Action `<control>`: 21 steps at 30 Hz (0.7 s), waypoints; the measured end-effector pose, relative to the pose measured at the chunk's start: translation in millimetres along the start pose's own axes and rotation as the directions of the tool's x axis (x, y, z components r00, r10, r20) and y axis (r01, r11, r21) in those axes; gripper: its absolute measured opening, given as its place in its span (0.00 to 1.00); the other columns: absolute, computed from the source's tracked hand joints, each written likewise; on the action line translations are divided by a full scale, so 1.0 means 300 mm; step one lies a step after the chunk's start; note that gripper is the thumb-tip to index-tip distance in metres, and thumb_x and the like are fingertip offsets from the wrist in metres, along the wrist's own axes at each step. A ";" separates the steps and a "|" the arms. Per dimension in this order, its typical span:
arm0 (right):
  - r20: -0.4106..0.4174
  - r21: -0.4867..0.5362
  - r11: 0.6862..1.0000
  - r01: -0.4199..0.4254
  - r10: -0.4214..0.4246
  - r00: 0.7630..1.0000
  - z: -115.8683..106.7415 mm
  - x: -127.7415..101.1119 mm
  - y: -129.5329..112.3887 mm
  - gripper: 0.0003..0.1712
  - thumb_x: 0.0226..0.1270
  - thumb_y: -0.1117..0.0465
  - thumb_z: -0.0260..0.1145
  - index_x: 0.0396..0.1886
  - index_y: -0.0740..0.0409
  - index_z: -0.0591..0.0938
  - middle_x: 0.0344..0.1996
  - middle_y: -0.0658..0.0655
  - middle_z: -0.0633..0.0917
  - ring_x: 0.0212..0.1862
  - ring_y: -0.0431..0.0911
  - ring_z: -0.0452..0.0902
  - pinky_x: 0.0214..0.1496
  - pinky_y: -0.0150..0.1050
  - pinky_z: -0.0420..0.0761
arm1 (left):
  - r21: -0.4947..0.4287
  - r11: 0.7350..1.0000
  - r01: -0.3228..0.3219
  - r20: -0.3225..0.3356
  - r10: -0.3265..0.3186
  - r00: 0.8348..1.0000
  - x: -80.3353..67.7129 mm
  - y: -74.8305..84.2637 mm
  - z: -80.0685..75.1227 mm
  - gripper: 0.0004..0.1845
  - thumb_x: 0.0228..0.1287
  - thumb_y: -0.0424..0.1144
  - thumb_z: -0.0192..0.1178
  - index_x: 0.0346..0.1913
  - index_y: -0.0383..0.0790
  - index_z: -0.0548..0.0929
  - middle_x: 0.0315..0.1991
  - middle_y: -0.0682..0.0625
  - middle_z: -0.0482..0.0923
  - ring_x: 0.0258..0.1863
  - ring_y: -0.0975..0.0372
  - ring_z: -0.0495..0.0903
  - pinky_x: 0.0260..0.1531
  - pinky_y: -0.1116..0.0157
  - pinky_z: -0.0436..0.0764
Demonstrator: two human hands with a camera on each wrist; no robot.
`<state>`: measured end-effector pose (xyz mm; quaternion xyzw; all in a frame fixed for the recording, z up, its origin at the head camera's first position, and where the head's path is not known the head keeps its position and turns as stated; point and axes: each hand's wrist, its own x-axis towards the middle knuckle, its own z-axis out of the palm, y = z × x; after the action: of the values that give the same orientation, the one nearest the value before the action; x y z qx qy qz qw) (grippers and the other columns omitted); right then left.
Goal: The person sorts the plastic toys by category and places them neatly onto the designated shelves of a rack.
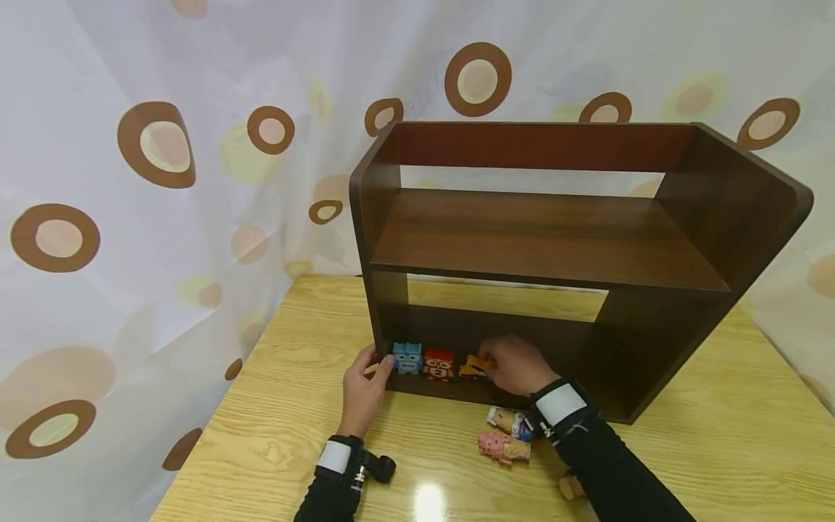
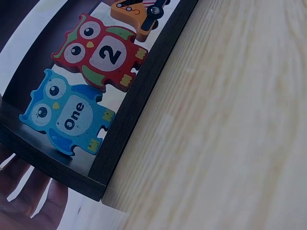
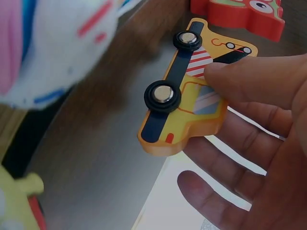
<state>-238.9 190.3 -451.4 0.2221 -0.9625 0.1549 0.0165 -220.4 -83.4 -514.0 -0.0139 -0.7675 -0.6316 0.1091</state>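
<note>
A dark wooden shelf unit (image 1: 548, 239) stands on the table. On its bottom board a blue owl piece marked "One" (image 1: 407, 358) (image 2: 64, 115) stands beside a red owl piece marked "2" (image 1: 439, 364) (image 2: 98, 52). My right hand (image 1: 515, 365) pinches a flat yellow truck piece with black wheels (image 1: 472, 367) (image 3: 192, 91) (image 2: 139, 14) just right of the red owl, thumb on its face and fingers (image 3: 249, 143) behind it. My left hand (image 1: 365, 384) holds the shelf's left front corner (image 2: 98, 184), its fingers curled round the side panel.
Two small doll figures (image 1: 504, 447) (image 1: 509, 420) lie on the light wood table (image 1: 717, 435) in front of the shelf, by my right wrist. A spotted curtain (image 1: 130, 181) hangs close behind and to the left. The upper shelf board (image 1: 541, 239) is bare.
</note>
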 end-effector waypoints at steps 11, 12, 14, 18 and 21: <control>0.042 0.023 1.000 -0.006 0.005 0.999 0.022 0.007 -0.016 0.09 0.60 0.66 0.70 0.41 0.59 0.85 0.40 0.59 0.87 0.42 0.52 0.82 0.42 0.49 0.83 | -0.002 1.000 0.008 0.003 -0.008 1.000 -0.003 0.003 0.002 0.23 0.72 0.46 0.59 0.65 0.42 0.77 0.62 0.46 0.79 0.60 0.51 0.77 0.59 0.48 0.78; 0.047 0.030 0.999 -0.013 0.011 0.999 0.023 0.007 -0.016 0.09 0.60 0.66 0.70 0.41 0.59 0.85 0.41 0.59 0.87 0.42 0.52 0.82 0.41 0.49 0.83 | -0.007 1.000 0.012 0.004 -0.012 1.000 -0.003 0.003 0.002 0.22 0.71 0.46 0.59 0.65 0.42 0.77 0.62 0.47 0.79 0.60 0.52 0.77 0.59 0.48 0.78; 0.054 0.037 0.999 -0.023 0.021 0.998 0.026 0.006 -0.015 0.09 0.60 0.66 0.70 0.42 0.59 0.84 0.41 0.59 0.87 0.42 0.52 0.82 0.41 0.49 0.83 | -0.007 1.000 0.014 0.004 -0.014 1.000 -0.003 0.005 0.004 0.22 0.71 0.45 0.59 0.65 0.43 0.78 0.62 0.47 0.79 0.60 0.52 0.77 0.59 0.48 0.78; 0.052 0.049 0.998 -0.027 0.025 0.998 0.027 0.006 -0.012 0.10 0.60 0.66 0.69 0.42 0.59 0.84 0.41 0.60 0.87 0.43 0.53 0.82 0.43 0.50 0.83 | -0.015 1.000 0.011 -0.001 -0.011 1.000 -0.003 0.006 0.003 0.21 0.71 0.45 0.59 0.64 0.45 0.78 0.62 0.47 0.79 0.60 0.52 0.77 0.60 0.48 0.77; 0.039 0.050 0.999 -0.004 0.002 0.999 0.022 0.003 -0.009 0.11 0.59 0.67 0.70 0.43 0.60 0.84 0.42 0.60 0.87 0.46 0.56 0.82 0.46 0.52 0.82 | -0.025 1.000 0.005 -0.001 -0.005 1.000 -0.003 0.006 0.001 0.21 0.71 0.45 0.59 0.64 0.46 0.78 0.62 0.46 0.79 0.61 0.51 0.76 0.61 0.46 0.76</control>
<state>-238.2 185.5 -456.8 0.2239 -0.9588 0.1745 -0.0080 -219.2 -82.7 -512.3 -0.0129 -0.7596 -0.6413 0.1077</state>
